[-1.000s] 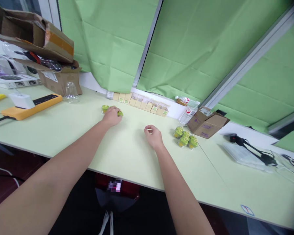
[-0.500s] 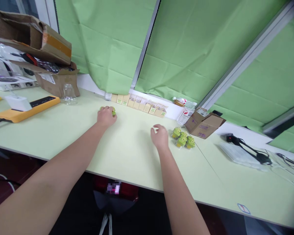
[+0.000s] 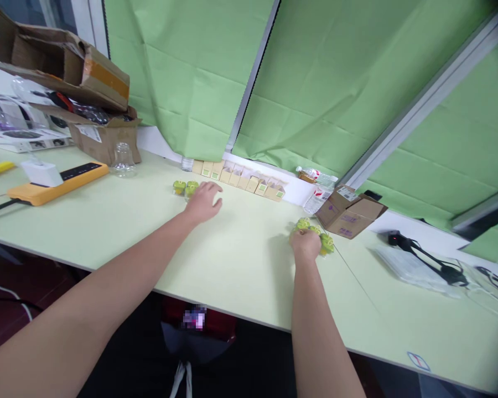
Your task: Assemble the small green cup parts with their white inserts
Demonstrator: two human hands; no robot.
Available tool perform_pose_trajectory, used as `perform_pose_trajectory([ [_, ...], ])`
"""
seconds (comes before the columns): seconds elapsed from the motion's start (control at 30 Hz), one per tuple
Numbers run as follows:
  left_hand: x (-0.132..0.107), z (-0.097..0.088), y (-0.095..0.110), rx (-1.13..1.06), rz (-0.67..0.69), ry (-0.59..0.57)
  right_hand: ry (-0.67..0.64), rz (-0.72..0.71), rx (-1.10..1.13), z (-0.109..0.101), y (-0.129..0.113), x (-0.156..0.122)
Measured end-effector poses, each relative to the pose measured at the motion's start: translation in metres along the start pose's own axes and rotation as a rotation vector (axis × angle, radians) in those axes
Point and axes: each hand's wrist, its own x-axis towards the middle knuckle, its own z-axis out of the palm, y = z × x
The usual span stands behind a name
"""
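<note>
My left hand (image 3: 203,200) lies flat on the pale green table (image 3: 120,221) with its fingers stretched out, just right of two small green wrapped items (image 3: 185,187). My right hand (image 3: 306,244) is curled over a cluster of the same green wrapped items (image 3: 327,242) at the centre right; what its fingers grip is hidden. A row of small beige boxes (image 3: 238,178) stands along the wall behind my left hand.
An open brown carton (image 3: 348,210) and a plastic bottle (image 3: 319,190) lie beyond the right cluster. An orange power strip (image 3: 58,182), a glass jar (image 3: 123,160) and stacked cardboard boxes (image 3: 66,83) sit at the left. A black cable device (image 3: 423,254) lies on the right.
My right hand moved right and closed over the green cluster. My left hand came off the two green items, shifted slightly right and flattened.
</note>
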Motion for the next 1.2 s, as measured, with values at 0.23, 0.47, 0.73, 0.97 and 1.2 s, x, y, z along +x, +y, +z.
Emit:
perform_pose_trajectory([
  [0.23,-0.024,0.038,0.042,-0.446,0.072,-0.426,-0.323,-0.49,0.589,0.035,-0.065,-0.037],
  [0.47,-0.021,0.04,0.035,-0.541,0.026,-0.426,-0.448,-0.414,0.771,0.044,-0.081,-0.046],
  [0.73,-0.018,0.04,0.022,-0.353,-0.014,-0.343,-0.438,-0.032,1.17,0.038,-0.114,-0.012],
  [0.97,-0.015,0.042,0.007,-0.117,-0.103,-0.211,-0.643,0.471,1.37,0.043,-0.098,-0.016],
  [1.2,-0.012,0.026,0.024,-0.167,0.095,-0.036,-0.904,0.209,1.352,0.029,-0.101,-0.031],
])
